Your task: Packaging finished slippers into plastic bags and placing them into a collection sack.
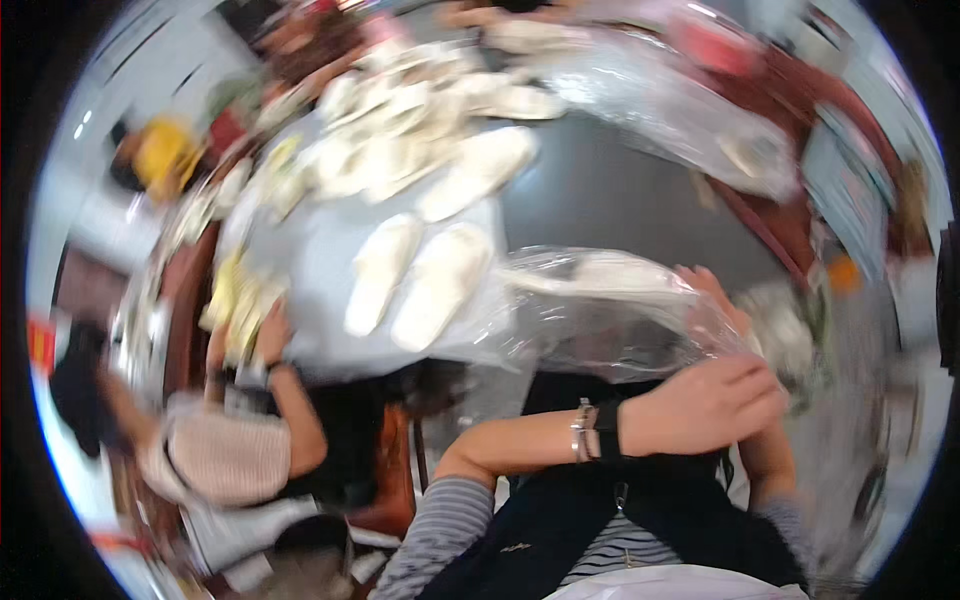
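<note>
The picture is motion-blurred. A clear plastic bag (600, 320) hangs in front of me with a white slipper (615, 272) inside it. My left hand (712, 402), wearing a bracelet and a black wrist band, reaches across my body and grips the bag's lower right edge. My right hand (712, 295) holds the bag's right end from behind, its fingers partly veiled by the plastic. Two white slippers (420, 282) lie side by side on the pale tabletop (320, 250) just left of the bag.
Several more white slippers (420, 130) are heaped farther back on the table. Another clear plastic sheet (660, 100) lies at the back right. A seated person in a beige top (225, 455) reaches a hand (270, 335) to the table's left edge.
</note>
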A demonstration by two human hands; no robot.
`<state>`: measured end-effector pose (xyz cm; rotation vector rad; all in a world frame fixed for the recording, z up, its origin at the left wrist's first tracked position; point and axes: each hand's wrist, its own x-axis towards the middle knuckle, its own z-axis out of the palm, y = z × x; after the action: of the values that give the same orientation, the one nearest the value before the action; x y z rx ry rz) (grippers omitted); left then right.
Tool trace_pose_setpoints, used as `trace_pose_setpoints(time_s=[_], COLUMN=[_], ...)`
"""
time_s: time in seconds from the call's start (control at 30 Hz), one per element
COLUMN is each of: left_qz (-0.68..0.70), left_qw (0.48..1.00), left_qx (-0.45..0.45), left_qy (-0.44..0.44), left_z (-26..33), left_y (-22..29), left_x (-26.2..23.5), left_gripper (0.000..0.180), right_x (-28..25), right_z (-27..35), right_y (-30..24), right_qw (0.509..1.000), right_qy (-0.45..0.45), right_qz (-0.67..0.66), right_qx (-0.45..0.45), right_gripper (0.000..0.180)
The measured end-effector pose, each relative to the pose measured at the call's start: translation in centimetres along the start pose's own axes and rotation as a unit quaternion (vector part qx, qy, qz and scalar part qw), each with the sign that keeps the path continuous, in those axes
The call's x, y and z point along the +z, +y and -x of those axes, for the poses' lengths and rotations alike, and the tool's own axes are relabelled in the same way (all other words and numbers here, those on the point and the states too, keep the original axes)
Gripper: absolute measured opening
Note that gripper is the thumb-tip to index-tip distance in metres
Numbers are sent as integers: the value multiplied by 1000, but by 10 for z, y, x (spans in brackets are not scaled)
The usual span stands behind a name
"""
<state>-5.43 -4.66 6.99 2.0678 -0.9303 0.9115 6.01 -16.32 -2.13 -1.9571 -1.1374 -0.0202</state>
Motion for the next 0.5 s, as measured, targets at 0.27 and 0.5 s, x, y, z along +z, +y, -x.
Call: trace_pose_setpoints(time_s=[0.27,0.5], left_qz=[117,160], left_qw=[991,920], left_qx=[23,-97], left_qy=[53,-344], left_z=[-36,46], left_y=[-7,-55], left_x=[59,185], left_gripper=[35,46], right_x=[-141,-250], right_z=[146,232], right_y=[4,-21], right_qw=[894,756], right_qy=[358,536], right_qz=[176,182], right_qx=[201,330], right_gripper=[44,50])
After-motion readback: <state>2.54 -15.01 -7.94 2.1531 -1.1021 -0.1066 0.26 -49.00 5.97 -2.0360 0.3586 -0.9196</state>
